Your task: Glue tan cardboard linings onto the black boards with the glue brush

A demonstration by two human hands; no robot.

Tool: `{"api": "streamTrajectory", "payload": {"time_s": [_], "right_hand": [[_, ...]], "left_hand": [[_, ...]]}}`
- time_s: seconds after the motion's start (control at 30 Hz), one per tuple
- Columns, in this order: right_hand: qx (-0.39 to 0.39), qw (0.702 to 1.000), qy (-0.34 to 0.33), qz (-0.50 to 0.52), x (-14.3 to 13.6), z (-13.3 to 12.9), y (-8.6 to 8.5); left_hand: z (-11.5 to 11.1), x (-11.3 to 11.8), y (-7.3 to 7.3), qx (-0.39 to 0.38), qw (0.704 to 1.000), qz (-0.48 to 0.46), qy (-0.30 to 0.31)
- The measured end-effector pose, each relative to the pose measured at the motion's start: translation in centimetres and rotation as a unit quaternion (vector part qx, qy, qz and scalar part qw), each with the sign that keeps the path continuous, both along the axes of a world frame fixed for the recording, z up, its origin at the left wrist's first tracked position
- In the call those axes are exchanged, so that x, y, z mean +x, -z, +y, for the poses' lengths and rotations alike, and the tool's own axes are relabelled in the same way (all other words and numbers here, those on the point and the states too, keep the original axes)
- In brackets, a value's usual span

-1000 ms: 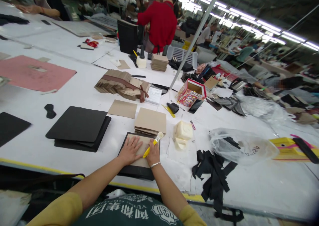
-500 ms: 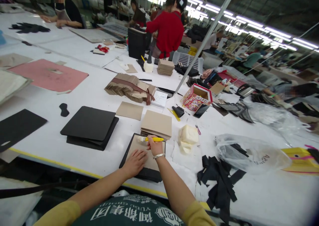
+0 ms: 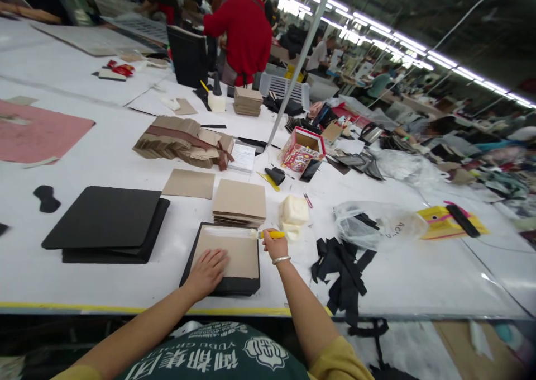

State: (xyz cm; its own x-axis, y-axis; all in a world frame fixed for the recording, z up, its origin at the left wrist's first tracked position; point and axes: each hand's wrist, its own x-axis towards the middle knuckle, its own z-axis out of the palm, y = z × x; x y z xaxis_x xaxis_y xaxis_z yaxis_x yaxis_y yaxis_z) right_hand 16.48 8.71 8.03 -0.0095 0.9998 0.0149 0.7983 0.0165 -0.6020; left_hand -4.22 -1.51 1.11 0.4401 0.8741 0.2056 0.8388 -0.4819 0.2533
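My left hand [image 3: 208, 269] lies flat with fingers spread on a tan board [image 3: 240, 257], which rests on a stack of black panels [image 3: 240, 286]. My right hand [image 3: 275, 247] is closed round the yellow handle of a brush [image 3: 272, 234]. The brush's bristles touch the board's top right corner. A whitish wet streak runs along the board's upper edge. Just behind it sits a stack of tan boards [image 3: 239, 200], with a single tan board [image 3: 189, 184] to its left. A cream-coloured container [image 3: 293, 211] stands right of the stack.
Black panels [image 3: 104, 218] are piled at the left. Black strips [image 3: 340, 276] and a plastic bag [image 3: 372, 226] lie at the right. Farther back are fanned tan pieces [image 3: 178, 139], a red patterned box [image 3: 302, 151], a metal pole [image 3: 299, 61] and a person in red [image 3: 245, 36].
My right hand has moved the brush rightward along the board's upper edge, and a pale streak now shows there. The camera view has turned to the right.
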Motion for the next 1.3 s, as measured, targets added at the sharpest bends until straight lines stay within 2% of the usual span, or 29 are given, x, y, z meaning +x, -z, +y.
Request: {"api": "streamTrajectory", "payload": {"time_s": [0.17,0.23,0.3,0.37,0.43,0.5,0.6,0.7,0.77,0.87,1.1,1.3], "right_hand": [[-0.036,0.993,0.054,0.094,3.7,-2.9,-1.6],[-0.035,0.983,0.059,0.172,5.4,-5.0,-1.6],[-0.026,0.976,0.060,0.205,7.6,-7.3,-1.0],[-0.027,0.984,0.089,0.149,10.5,-9.6,0.4],[-0.035,0.988,0.144,0.039,14.0,-11.3,2.3],[-0.032,0.977,0.190,-0.089,17.7,-12.4,4.6],[0.002,0.950,0.223,-0.219,22.4,-12.6,8.0],[0.019,0.931,0.216,-0.295,25.1,-12.0,10.5],[0.017,0.925,0.209,-0.317,26.0,-11.7,11.5],[0.012,0.924,0.206,-0.321,26.7,-11.4,12.1],[0.002,0.931,0.177,-0.319,27.5,-11.1,12.4],[-0.009,0.934,0.178,-0.309,27.5,-11.3,12.6]], "left_hand": [[-0.1,-0.3,0.8,0.020,1.000,0.013,0.020],[0.0,-0.4,1.4,0.026,0.999,0.009,0.023],[0.2,-0.5,2.0,0.029,0.999,0.001,0.032],[0.4,-0.6,2.4,0.030,0.999,-0.004,0.040],[0.5,-0.6,2.6,0.031,0.999,-0.006,0.043],[0.4,-0.6,2.6,0.032,0.999,-0.006,0.043],[0.3,-0.5,2.7,0.031,0.999,-0.005,0.041],[0.2,-0.4,2.8,0.025,0.999,-0.005,0.033],[0.1,-0.3,2.9,0.024,0.999,-0.005,0.029],[0.0,-0.2,3.0,0.029,0.999,0.000,0.027],[-0.1,0.0,2.8,0.027,0.999,0.020,0.017],[-0.1,0.0,2.4,0.022,0.999,0.020,0.020]]}}
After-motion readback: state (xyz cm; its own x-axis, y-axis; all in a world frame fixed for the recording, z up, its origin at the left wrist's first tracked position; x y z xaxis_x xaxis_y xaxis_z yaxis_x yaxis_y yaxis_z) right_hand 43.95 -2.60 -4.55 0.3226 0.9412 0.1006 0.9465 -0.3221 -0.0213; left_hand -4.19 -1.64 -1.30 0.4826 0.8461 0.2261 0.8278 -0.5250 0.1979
